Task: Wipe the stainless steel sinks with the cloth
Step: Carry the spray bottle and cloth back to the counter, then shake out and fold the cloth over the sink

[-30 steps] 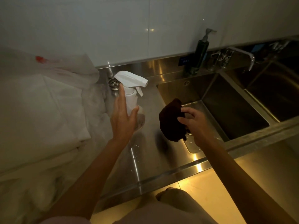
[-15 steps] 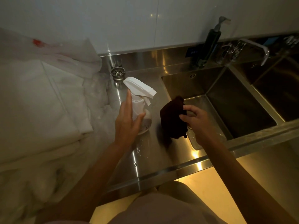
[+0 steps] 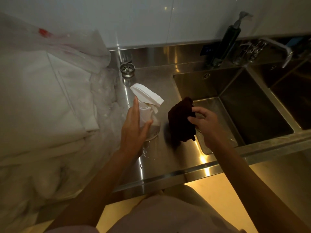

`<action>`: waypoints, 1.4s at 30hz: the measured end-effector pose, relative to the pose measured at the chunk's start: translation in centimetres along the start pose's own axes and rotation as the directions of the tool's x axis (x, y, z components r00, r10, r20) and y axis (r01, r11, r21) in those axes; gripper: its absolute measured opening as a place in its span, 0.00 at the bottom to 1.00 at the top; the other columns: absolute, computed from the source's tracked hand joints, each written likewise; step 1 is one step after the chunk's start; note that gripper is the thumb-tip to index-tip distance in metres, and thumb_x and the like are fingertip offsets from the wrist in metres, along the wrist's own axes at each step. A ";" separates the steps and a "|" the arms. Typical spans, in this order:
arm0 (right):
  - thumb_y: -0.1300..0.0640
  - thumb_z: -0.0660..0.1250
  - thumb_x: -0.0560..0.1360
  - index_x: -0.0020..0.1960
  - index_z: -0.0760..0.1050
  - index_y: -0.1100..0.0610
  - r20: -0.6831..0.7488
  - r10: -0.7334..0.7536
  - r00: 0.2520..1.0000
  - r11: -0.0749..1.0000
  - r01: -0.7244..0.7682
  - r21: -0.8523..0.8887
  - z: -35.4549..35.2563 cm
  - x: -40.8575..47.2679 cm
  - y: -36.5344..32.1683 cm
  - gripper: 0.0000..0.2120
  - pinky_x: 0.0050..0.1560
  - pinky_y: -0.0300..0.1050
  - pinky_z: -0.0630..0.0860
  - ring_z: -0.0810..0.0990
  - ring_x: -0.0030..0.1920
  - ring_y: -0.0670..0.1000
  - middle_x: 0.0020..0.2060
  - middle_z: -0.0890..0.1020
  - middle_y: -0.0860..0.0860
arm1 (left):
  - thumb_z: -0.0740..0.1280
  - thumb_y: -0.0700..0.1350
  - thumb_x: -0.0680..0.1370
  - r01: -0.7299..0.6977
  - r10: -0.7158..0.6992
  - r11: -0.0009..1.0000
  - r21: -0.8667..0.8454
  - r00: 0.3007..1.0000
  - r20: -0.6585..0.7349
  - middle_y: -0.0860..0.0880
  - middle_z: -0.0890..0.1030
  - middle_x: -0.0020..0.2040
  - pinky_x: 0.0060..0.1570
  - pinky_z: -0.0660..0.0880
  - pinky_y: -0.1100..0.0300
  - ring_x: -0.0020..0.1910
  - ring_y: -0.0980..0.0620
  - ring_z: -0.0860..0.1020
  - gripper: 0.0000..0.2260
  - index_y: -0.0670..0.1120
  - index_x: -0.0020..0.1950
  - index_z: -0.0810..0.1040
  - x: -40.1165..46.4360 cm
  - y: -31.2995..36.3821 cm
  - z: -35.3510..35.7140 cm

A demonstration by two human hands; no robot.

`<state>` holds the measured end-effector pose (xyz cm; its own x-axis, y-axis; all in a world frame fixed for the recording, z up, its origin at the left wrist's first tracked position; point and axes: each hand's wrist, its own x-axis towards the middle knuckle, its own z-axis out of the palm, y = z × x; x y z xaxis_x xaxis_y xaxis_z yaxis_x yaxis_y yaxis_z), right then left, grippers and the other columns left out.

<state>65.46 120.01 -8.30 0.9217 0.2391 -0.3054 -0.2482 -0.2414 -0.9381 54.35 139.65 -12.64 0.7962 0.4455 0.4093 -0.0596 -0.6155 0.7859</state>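
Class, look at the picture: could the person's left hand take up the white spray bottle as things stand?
Probably yes. The left hand already lies against the spray bottle, fingers straight along its side and thumb at its front; nothing stands between them. The right hand holds the cloth apart.

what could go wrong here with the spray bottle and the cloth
The left hand rests against the spray bottle with straight fingers, not a closed grip, so a nudge could tip it on the wet counter. The dark cloth hangs pinched by the right hand at the sink edge; it could slip into the basin.
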 end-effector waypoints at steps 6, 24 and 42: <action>0.68 0.66 0.74 0.53 0.78 0.53 0.022 -0.011 1.000 1.000 0.011 -0.011 0.7 -0.3 0.1 0.14 0.57 0.49 0.79 0.79 0.56 0.50 0.50 0.80 0.45 | 0.69 0.46 0.76 -0.044 0.043 0.999 0.031 0.999 0.033 0.41 0.70 0.69 0.59 0.68 0.67 0.65 0.65 0.65 0.38 0.52 0.78 0.47 -0.2 -0.6 -0.1; 0.68 0.66 0.74 0.50 0.77 0.49 0.002 -0.021 1.000 1.000 0.021 0.007 0.7 -2.1 0.9 0.15 0.52 0.42 0.79 0.78 0.53 0.46 0.48 0.79 0.42 | 0.66 0.54 0.76 -0.145 0.142 0.980 0.138 0.989 0.035 0.37 0.70 0.69 0.59 0.73 0.53 0.64 0.42 0.74 0.37 0.50 0.77 0.47 -1.1 0.1 -1.0; 0.70 0.65 0.74 0.49 0.78 0.52 0.118 -0.081 0.990 0.995 0.074 0.062 -4.9 -4.2 0.2 0.14 0.47 0.41 0.80 0.80 0.52 0.47 0.47 0.81 0.46 | 0.65 0.38 0.75 -0.489 0.497 0.780 0.392 0.863 0.088 0.37 0.81 0.54 0.56 0.75 0.48 0.56 0.44 0.77 0.12 0.36 0.55 0.82 -5.7 7.1 1.8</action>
<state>63.02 114.32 -6.40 0.8972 0.3673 -0.2451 -0.1970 -0.1637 -0.9666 50.48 131.58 -10.27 0.7109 0.0215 0.7030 -0.1997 -0.9522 0.2310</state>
